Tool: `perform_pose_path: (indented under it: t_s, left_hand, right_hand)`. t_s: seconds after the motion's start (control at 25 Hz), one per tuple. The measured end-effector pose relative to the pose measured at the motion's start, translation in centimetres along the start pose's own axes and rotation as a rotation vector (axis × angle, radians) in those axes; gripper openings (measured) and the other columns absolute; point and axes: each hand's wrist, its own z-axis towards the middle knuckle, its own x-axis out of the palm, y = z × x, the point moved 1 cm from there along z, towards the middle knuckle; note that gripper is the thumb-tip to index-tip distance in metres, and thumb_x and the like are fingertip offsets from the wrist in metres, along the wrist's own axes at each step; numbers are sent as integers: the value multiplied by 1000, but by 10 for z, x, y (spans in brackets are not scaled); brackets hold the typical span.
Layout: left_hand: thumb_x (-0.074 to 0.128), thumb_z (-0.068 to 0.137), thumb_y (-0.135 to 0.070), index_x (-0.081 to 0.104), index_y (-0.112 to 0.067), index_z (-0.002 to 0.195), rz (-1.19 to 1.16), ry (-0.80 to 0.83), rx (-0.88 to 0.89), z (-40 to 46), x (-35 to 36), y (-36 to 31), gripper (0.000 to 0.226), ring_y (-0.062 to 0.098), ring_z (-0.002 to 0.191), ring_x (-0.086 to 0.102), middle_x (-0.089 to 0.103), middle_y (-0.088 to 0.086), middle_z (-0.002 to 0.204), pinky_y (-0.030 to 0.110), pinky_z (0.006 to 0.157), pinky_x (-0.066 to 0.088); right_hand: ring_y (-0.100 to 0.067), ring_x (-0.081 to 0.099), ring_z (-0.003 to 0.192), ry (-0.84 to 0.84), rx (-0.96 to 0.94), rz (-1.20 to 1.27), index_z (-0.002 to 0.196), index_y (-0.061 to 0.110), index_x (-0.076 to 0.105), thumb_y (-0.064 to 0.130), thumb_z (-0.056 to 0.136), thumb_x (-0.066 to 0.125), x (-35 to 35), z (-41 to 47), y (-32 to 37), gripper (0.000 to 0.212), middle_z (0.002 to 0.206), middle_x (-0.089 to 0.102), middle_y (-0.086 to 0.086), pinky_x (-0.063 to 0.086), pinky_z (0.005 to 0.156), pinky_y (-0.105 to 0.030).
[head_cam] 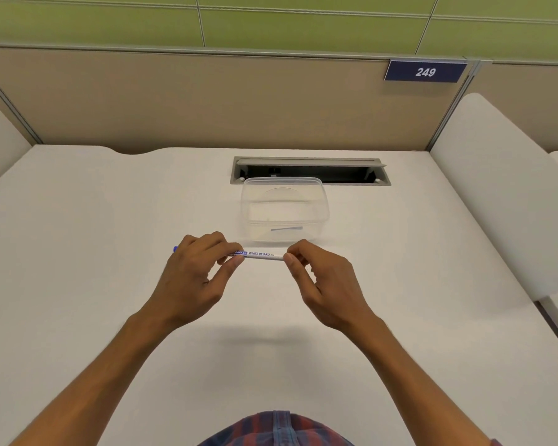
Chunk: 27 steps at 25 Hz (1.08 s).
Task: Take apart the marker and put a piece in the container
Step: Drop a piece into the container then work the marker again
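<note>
A white whiteboard marker [260,255] with blue lettering is held level above the white desk [78,236], lying left to right. My left hand [194,272] grips its left part, and a blue end [175,249] pokes out past the knuckles. My right hand [316,275] pinches the marker's right end between thumb and fingers, which hide that end. Just behind the marker stands a clear plastic container [284,210], open at the top, with nothing visible inside.
A recessed cable slot [310,171] with a grey flap lies in the desk behind the container. Beige partition walls rise at the back and white side panels [496,194] flank the desk. A blue plate [425,71] reads 249.
</note>
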Motion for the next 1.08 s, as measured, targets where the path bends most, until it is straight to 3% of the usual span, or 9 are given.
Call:
perform_pose_path:
  t_s: [0.24, 0.32, 0.48, 0.6, 0.72, 0.84, 1.08]
  left_hand:
    - [51, 93, -33, 68, -22, 93, -146, 20, -100, -2, -3, 2, 21, 12, 62, 44, 46, -20, 72, 21, 67, 30]
    - [51, 93, -33, 68, -20, 91, -125, -11, -74, -2, -4, 0, 21, 11, 61, 43, 46, -19, 73, 24, 67, 31]
    - [56, 92, -22, 69, -12, 90, 113, -143, 80, -1, -5, -3, 16, 14, 64, 47, 58, -5, 75, 32, 66, 34]
    - [58, 92, -18, 69, -9, 91, 240, -180, 164, -1, -3, -2, 14, 23, 65, 54, 63, 2, 77, 35, 66, 37]
    - [55, 93, -21, 68, -11, 91, 188, -122, 119, 0, -3, -2, 16, 22, 65, 54, 60, 0, 77, 35, 66, 37]
    - [48, 95, -28, 66, -16, 92, 81, -44, 25, 1, -4, -2, 22, 12, 63, 44, 54, -6, 76, 34, 63, 37]
    - [46, 94, -46, 62, -28, 93, -20, 27, -76, -2, -3, 0, 25, 10, 63, 43, 47, -13, 75, 28, 61, 37]
  right_hand:
    - [-21, 47, 56, -31, -158, -173, 92, 17, 56, 32, 101, 37, -1, 4, 5, 26, 75, 59, 6, 44, 52, -38]
    - [-22, 47, 55, -3, -138, -123, 88, 18, 52, 32, 102, 35, 1, 4, 6, 26, 70, 57, 5, 43, 52, -38]
    - [-11, 44, 52, 155, 132, 336, 71, 20, 42, 32, 103, 36, 4, 5, 5, 35, 55, 51, 8, 34, 56, -25]
    - [-11, 41, 49, 234, 302, 671, 64, 18, 38, 23, 104, 38, 5, 8, 4, 40, 56, 37, 12, 37, 61, -32]
    - [-11, 50, 53, 131, 226, 480, 71, 15, 50, 33, 103, 40, 5, 7, 3, 38, 57, 49, 3, 42, 59, -26]
    - [-16, 55, 62, 29, 67, 140, 84, 27, 52, 44, 100, 37, 2, 5, 3, 28, 66, 58, 6, 47, 60, -35]
    - [-24, 50, 55, -41, -148, -88, 89, 21, 53, 36, 101, 35, -1, 6, 6, 27, 69, 56, 6, 47, 52, -42]
